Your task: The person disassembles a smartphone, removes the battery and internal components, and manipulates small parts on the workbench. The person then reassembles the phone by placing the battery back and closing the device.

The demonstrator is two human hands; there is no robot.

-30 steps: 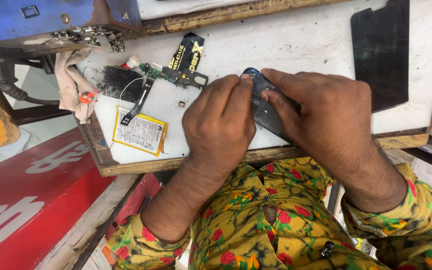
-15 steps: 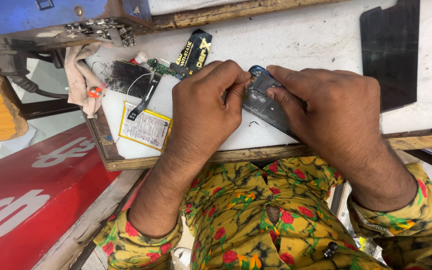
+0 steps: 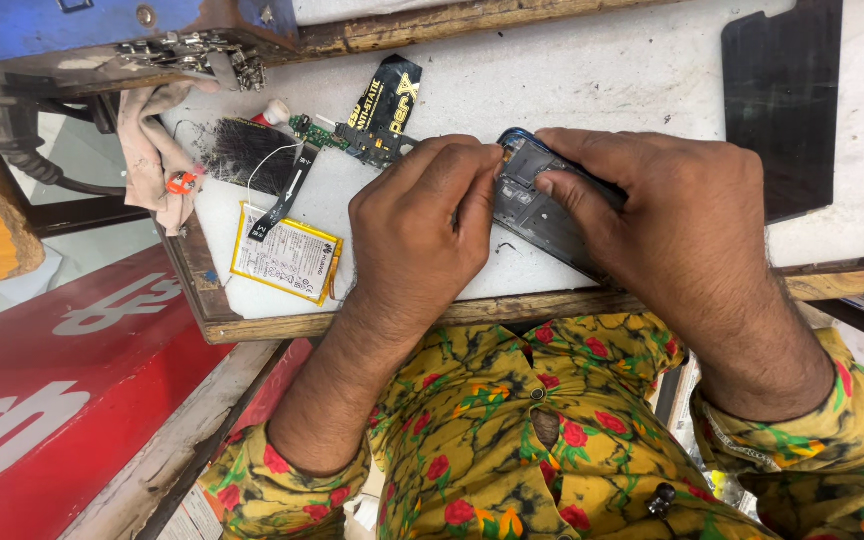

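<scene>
An opened dark phone body (image 3: 537, 215) with a blue rim lies on the white work board (image 3: 592, 80), its inner parts facing up. My right hand (image 3: 682, 225) covers its right half and grips it, thumb pressed on the upper inside. My left hand (image 3: 422, 225) is closed at the phone's left edge, fingertips pinched together against its top corner; whatever small part they hold is hidden.
A flat phone battery (image 3: 287, 258) lies at the board's near left. Behind it are a black brush (image 3: 242, 152), a green circuit board with flex cable (image 3: 317, 135), black tweezers (image 3: 387, 100) and a rag (image 3: 152, 150). A black panel (image 3: 782, 100) rests at the far right.
My left hand has shifted slightly right and closed its fingertips on the phone's top left corner. My right hand keeps its grip. The view has drifted a little.
</scene>
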